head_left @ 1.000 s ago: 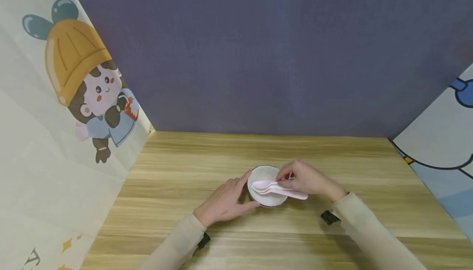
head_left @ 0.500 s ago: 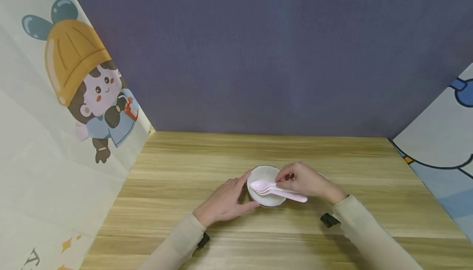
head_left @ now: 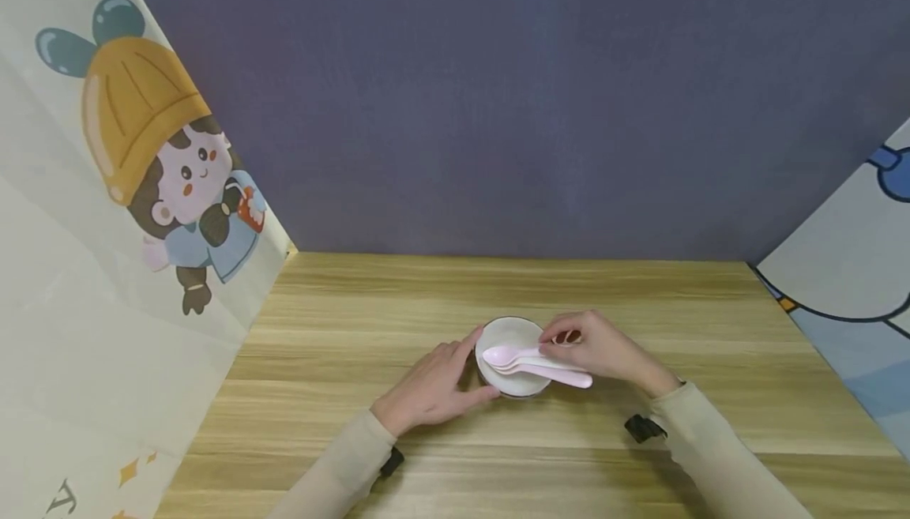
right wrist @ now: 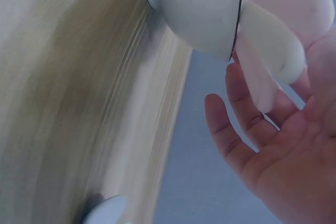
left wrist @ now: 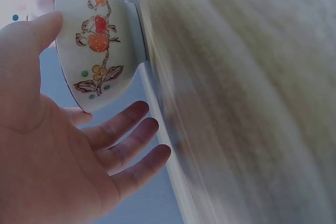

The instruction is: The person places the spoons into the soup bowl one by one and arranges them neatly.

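Note:
A white bowl (head_left: pixel 518 333) with a dark rim stands on the table. Red and orange fruit and brown leaves are painted on its outer side, seen in the left wrist view. My left hand (head_left: pixel 434 393) steadies it, thumb and forefinger spread round the near-left side, other fingers loose. Three spoons lie across the bowl, handles over the right rim: a pink spoon (head_left: pixel 500 356), a white spoon (right wrist: pixel 273 40) and another pink spoon (head_left: pixel 569 377). My right hand (head_left: pixel 593 345) pinches the upper pink spoon's handle between thumb and forefinger; its other fingers partly hide the handles.
The wood-grain table (head_left: pixel 370 298) runs back to a dark blue-grey panel (head_left: pixel 455 108). A cartoon-printed sheet (head_left: pixel 57 266) borders the left side, another the right. A small part of a white object (right wrist: pixel 107 211) shows on the table in the right wrist view.
My right hand has shifted slightly right along the spoon handle. The spoons have moved only a little in the bowl. The left hand and bowl stay put.

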A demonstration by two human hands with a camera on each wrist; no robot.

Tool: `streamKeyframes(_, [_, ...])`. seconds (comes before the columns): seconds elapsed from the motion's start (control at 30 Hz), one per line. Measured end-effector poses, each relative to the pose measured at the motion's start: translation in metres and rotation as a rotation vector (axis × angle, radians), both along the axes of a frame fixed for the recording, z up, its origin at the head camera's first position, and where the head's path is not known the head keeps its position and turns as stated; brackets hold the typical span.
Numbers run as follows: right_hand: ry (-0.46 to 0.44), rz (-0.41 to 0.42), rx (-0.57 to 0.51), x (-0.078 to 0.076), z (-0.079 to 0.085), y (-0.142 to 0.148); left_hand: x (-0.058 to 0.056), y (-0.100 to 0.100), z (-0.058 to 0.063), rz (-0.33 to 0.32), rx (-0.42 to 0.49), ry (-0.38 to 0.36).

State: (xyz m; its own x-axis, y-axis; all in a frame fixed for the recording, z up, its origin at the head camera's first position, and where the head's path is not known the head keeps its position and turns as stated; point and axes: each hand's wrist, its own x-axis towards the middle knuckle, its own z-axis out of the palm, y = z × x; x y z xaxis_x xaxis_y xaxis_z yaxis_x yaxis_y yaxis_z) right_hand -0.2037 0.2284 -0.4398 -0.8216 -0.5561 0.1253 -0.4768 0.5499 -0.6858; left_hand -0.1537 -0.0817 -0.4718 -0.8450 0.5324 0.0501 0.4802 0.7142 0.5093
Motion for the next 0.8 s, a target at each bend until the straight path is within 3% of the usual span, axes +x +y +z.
streamKeyframes(0.27, [-0.009, -0.095, -0.071, 0.004, -0.001, 0.008, -0.002, 0.0, -0.001, 0.01, 0.002, -0.005])
streamKeyframes(0.8, [-0.026, -0.163, -0.091, 0.006, 0.0, 0.024, -0.002, -0.001, -0.001, 0.014, 0.003, -0.009])
